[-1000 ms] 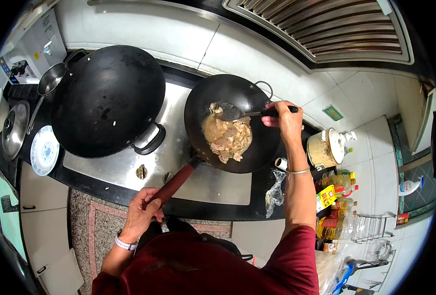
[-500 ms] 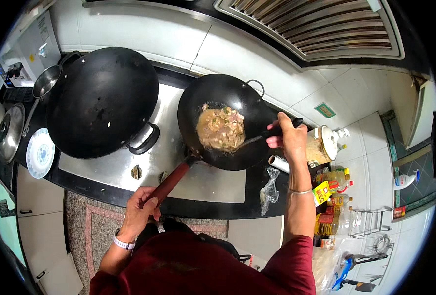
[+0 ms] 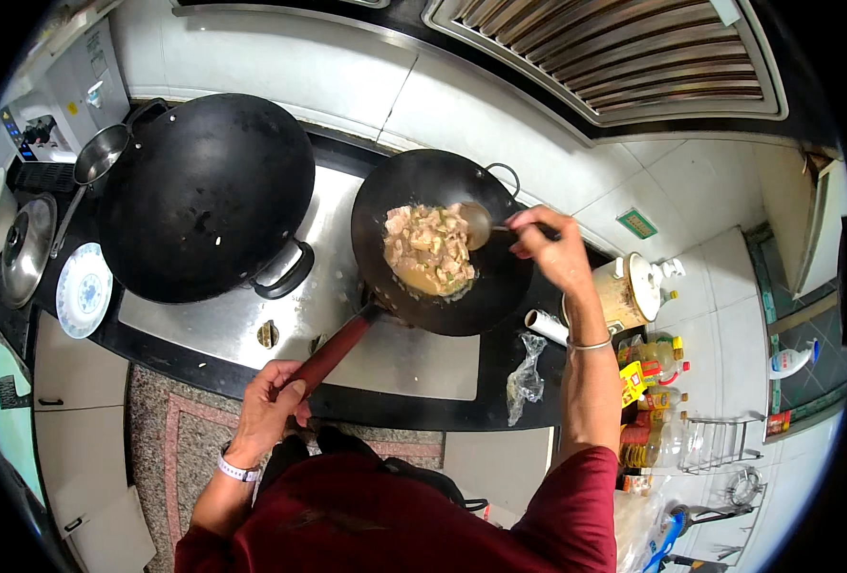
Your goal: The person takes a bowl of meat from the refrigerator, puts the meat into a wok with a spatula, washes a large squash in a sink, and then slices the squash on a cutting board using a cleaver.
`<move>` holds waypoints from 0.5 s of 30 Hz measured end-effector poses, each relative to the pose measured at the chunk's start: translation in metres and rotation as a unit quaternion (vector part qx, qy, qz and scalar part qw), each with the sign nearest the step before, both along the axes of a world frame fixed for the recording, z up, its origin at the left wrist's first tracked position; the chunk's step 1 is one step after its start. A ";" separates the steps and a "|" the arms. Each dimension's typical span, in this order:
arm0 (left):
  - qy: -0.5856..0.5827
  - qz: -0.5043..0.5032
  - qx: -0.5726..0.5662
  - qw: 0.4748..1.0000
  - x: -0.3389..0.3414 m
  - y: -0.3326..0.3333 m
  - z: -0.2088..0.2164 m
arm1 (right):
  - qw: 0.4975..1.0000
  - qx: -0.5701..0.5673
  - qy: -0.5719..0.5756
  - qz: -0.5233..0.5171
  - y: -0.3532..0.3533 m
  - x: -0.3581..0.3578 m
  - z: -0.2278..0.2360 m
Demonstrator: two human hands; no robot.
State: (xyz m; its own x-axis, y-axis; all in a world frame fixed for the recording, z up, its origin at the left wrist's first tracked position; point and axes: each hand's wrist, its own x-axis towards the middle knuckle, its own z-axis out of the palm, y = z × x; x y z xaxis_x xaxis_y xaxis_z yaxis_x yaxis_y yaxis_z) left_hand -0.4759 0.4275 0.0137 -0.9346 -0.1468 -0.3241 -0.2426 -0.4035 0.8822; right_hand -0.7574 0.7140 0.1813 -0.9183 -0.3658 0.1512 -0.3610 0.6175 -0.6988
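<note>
- We stand at the black counter (image 3: 414,411); the steel hob (image 3: 213,329) set into it has our work over its right end.
- The large wok (image 3: 204,191) covers the hob's left end, reaching past its edge; neither of our hands is on it, and it seems to play no part at this stage.
- The smaller wok (image 3: 500,284) sits over the hob's right end, toward the counter's back edge, and already holds the meat, so loading it is done.
- The meat (image 3: 427,246) lies heaped left of the wok's centre, with light brown liquid at its front edge. Most pieces look pale, so we judge the cooking well begun; whether they are done inside, we cannot tell. Taking the meat out appears left to do.
- Our left hand (image 3: 273,401) clasps the red handle (image 3: 336,349), beyond the counter's front edge, steadying the wok.
- Our right hand (image 3: 550,250) grips the spatula (image 3: 477,226), its head at the heap's right edge: the stirring looks unfinished.
</note>
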 end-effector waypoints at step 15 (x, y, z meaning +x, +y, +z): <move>-0.028 0.061 -0.016 0.998 -0.001 -0.011 -0.001 | 0.982 -0.146 -0.087 -0.078 -0.033 0.023 0.021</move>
